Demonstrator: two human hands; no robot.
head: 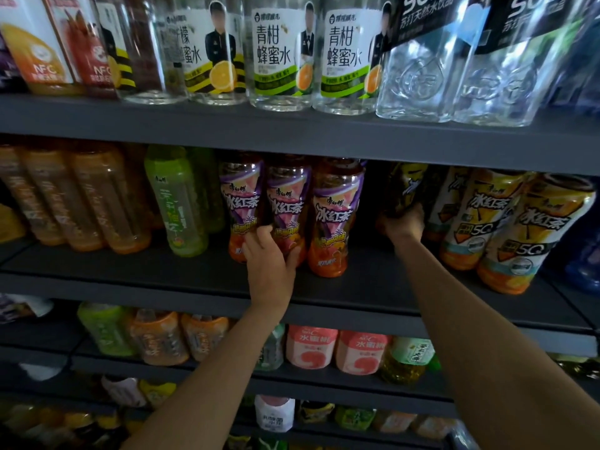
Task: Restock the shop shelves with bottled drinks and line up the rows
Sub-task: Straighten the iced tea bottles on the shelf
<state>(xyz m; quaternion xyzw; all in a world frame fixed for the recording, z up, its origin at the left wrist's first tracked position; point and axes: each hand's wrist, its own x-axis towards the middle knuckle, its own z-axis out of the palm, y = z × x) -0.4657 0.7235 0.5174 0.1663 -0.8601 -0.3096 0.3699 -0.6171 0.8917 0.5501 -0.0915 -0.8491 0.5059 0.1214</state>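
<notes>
Head view: left hand (269,254) wraps the base of the middle purple-label iced tea bottle (287,206), mid-depth on the dark middle shelf (292,287), touching its neighbours. Right hand (402,222) clamps a dark yellow-label bottle (404,190) deep toward the back, in the gap beside the yellow-label iced tea row (506,228). Best slide each forward upright, labels out, flush with the front edge. Clear ribbed plastic, glossy sleeves; matte metal shelf, likely low friction.
</notes>
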